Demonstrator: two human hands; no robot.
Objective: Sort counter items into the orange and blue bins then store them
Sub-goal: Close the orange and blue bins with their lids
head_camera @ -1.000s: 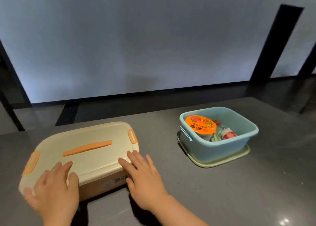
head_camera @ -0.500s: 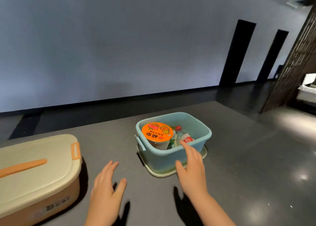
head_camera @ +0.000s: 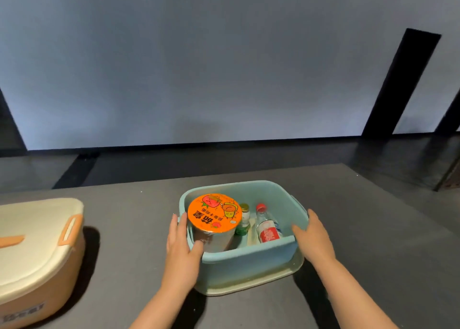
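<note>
Seen from the head camera, an open blue bin (head_camera: 249, 261) is flanked by two bare hands on a dark grey counter (head_camera: 373, 229). The left hand (head_camera: 180, 246) is laid against the bin's left end, fingers (head_camera: 178, 225) straight along the wall and thumb hooked over the near rim beside an instant-noodle cup (head_camera: 214, 221) with an orange lid. The right hand (head_camera: 315, 239) is pressed to the right end, fingers extended near the side handle and thumb resting on the near rim; whether either hand is truly gripping cannot be told. Inside the bin, the cup is stood at the left, a small green bottle (head_camera: 243, 220) with a yellow cap just right of it, and a red-capped, red-labelled clear bottle (head_camera: 266, 226) is leaned further right. A cream lid (head_camera: 251, 285) is seen under the bin. At the left edge, well apart, the orange bin (head_camera: 42, 266) is shown closed under its cream cover with orange latches.
</note>
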